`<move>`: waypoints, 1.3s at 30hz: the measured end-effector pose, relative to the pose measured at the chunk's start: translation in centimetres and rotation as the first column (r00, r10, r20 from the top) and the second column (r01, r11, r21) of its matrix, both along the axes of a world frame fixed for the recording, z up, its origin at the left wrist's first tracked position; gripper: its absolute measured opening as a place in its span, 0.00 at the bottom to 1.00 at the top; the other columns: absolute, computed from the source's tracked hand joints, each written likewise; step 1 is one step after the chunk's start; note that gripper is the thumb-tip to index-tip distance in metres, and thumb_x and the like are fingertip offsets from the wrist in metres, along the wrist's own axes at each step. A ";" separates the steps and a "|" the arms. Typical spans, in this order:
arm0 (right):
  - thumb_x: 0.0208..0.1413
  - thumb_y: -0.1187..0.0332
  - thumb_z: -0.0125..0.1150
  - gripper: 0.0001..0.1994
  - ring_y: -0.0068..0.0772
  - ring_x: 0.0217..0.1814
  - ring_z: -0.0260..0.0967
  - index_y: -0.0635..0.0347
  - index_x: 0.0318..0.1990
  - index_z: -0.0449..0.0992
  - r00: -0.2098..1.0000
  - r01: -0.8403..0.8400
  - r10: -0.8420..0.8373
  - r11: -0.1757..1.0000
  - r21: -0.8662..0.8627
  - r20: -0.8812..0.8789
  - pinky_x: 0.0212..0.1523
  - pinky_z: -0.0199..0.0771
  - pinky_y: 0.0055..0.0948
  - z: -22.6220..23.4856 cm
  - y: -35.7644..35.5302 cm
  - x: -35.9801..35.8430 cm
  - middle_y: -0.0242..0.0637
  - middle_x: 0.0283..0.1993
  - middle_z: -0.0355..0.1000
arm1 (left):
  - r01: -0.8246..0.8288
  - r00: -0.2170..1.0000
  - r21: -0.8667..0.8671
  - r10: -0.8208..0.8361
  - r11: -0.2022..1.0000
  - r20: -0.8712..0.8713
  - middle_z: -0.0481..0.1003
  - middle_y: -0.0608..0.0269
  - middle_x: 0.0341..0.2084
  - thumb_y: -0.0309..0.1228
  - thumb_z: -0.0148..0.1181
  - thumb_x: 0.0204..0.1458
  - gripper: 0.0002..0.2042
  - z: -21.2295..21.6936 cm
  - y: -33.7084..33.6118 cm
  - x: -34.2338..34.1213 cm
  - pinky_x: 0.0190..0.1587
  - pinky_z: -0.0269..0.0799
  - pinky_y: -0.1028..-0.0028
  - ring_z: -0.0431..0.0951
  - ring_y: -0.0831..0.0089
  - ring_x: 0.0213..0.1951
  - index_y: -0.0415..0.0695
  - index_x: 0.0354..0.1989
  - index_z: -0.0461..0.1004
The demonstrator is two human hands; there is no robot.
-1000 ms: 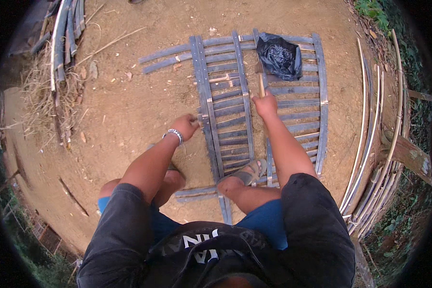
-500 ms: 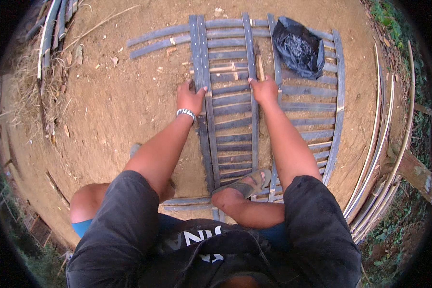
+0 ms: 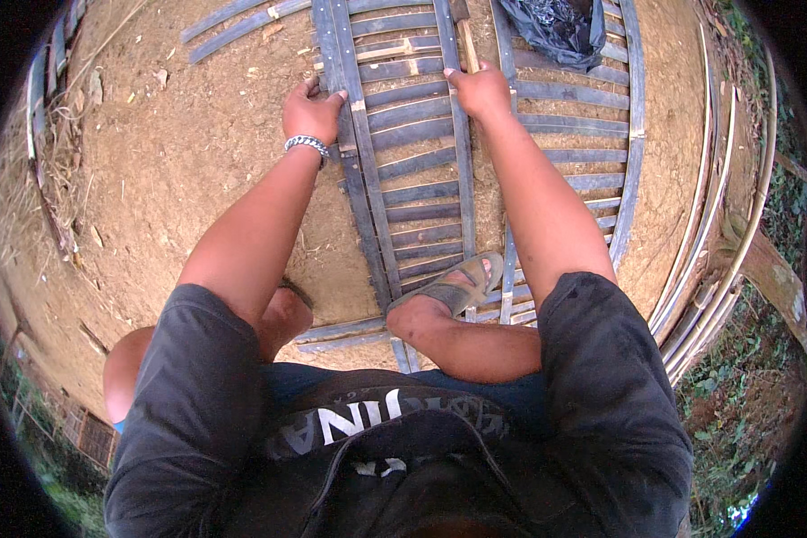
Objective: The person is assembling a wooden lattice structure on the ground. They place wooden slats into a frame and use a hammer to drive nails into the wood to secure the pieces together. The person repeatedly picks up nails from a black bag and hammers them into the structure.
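Observation:
Long dark slats with shorter crosspieces form a bamboo-like lattice [image 3: 412, 117] on the dirt. At its left side, my left hand [image 3: 312, 117] is closed around the edge of a long slat [image 3: 334, 54], thumb on top and fingers partly hidden beyond it. My right hand [image 3: 481, 92] is closed around the wooden handle of a tool [image 3: 466, 43] whose dark end points away from me. The thumb of that hand rests against the middle long slat [image 3: 463, 170]. My sandalled right foot [image 3: 453, 285] stands on the near part of the lattice.
A black plastic bag [image 3: 556, 31] lies on the lattice's far right. Long thin poles [image 3: 713, 224] run along the right side, beside green plants. Dry straw [image 3: 58, 170] and dark strips [image 3: 38, 99] lie at the left. Two loose-ended slats [image 3: 242, 34] stick out at the far left.
The view has shifted, so the lattice and bag sit higher in the picture. My left thumb has slid left across the paired slats. My right hand keeps its place by the middle slat.

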State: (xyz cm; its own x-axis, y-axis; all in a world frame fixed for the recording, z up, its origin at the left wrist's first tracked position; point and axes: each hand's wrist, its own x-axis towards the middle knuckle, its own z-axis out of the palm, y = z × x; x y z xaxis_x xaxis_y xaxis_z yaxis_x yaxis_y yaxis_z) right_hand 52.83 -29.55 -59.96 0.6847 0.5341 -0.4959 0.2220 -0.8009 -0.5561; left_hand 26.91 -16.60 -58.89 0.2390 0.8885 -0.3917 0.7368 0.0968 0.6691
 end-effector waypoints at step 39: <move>0.51 0.58 0.77 0.25 0.43 0.45 0.82 0.64 0.52 0.81 0.994 0.059 -0.052 0.996 0.064 -0.100 0.49 0.78 0.37 0.9 -0.6 0.2 0.50 0.44 0.83 | -0.079 0.996 0.038 0.078 0.996 0.049 0.79 0.44 0.49 0.36 0.78 0.44 0.29 -0.4 -0.8 -0.4 0.57 0.75 0.62 0.81 0.53 0.50 0.33 0.54 0.79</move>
